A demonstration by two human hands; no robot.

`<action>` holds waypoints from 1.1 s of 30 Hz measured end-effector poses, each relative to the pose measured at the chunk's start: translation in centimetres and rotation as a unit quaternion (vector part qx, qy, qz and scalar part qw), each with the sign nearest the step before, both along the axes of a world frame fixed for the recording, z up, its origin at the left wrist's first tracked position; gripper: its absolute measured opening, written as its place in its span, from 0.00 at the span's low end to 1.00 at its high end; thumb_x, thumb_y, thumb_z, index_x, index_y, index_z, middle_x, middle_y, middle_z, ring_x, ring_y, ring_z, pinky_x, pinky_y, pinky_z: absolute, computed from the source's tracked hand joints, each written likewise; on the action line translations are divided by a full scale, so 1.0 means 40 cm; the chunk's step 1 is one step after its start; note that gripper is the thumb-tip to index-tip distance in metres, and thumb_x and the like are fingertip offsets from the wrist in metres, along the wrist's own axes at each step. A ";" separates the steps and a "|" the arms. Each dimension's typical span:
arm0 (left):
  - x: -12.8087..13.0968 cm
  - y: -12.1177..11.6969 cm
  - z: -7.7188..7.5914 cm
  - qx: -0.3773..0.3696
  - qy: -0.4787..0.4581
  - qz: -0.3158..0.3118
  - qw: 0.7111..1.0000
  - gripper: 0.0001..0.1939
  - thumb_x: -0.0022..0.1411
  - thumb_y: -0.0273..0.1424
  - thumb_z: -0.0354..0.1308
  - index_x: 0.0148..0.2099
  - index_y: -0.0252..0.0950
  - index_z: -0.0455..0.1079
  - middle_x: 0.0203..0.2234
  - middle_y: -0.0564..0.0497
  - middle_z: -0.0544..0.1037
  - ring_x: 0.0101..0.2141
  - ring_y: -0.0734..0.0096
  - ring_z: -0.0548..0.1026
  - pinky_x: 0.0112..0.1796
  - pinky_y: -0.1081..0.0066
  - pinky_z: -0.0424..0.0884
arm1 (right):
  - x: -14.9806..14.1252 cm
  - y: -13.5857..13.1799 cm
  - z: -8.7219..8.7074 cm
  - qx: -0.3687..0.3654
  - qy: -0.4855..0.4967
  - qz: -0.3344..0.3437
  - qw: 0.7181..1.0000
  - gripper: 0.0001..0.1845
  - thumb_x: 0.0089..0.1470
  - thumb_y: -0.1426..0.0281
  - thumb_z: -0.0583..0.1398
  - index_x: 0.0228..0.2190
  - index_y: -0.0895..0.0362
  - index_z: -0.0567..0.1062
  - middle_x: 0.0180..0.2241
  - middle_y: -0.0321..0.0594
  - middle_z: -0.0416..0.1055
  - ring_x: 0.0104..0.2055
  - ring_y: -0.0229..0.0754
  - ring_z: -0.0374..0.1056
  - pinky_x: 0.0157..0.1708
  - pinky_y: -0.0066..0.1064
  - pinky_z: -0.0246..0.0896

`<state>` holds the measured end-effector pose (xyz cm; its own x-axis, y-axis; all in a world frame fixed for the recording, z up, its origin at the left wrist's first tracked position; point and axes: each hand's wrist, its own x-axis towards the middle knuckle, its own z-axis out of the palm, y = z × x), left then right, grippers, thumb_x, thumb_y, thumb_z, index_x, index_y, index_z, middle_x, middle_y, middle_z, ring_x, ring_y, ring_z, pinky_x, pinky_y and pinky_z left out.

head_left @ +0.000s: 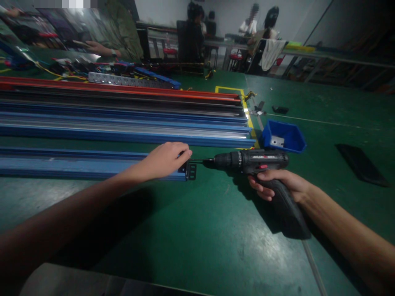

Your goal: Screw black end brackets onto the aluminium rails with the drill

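My right hand (277, 183) is wrapped around the grip of a black cordless drill (259, 160), whose long bit points left. The bit's tip meets a black slotted end bracket (192, 172) at the right end of a long blue metal rail (77, 165). Over that end lies my left hand (168, 160), fingers curled and pinched at the bracket's top, close to the bit. Whether a screw sits between those fingertips is too small to tell.
Behind the rail lie several more blue rails (123, 129), dark ones and a red rail (138, 92). A blue bin (294, 137) with a metal plate inside stands beyond the drill. A flat black piece (361, 164) lies at right. People sit at the back; another person stands at upper left.
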<state>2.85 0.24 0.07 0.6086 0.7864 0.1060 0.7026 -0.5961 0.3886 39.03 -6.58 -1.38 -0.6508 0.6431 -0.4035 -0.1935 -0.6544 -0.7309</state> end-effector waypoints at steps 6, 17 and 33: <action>-0.001 0.003 -0.006 0.005 -0.003 0.002 1.000 0.22 0.73 0.41 0.43 0.36 0.36 0.73 0.34 0.48 0.80 0.35 0.64 0.75 0.37 0.67 0.65 | 0.002 0.001 0.000 -0.015 -0.003 0.002 1.000 0.09 0.58 0.72 0.64 0.38 0.66 0.78 0.30 0.42 0.74 0.22 0.31 0.67 0.26 0.24 0.71; -0.001 0.001 -0.002 -0.002 -0.001 0.003 1.000 0.21 0.73 0.41 0.42 0.36 0.36 0.72 0.34 0.48 0.79 0.35 0.64 0.75 0.37 0.67 0.65 | 0.000 0.001 0.000 -0.017 0.000 0.006 1.000 0.10 0.58 0.71 0.64 0.39 0.66 0.78 0.30 0.43 0.74 0.24 0.32 0.68 0.27 0.25 0.70; -0.002 0.002 -0.002 -0.008 0.005 0.010 1.000 0.21 0.73 0.41 0.43 0.37 0.37 0.73 0.35 0.48 0.79 0.36 0.63 0.75 0.37 0.66 0.64 | 0.001 0.000 -0.001 -0.026 0.006 0.004 1.000 0.10 0.58 0.71 0.64 0.39 0.65 0.79 0.31 0.43 0.75 0.24 0.33 0.69 0.27 0.25 0.72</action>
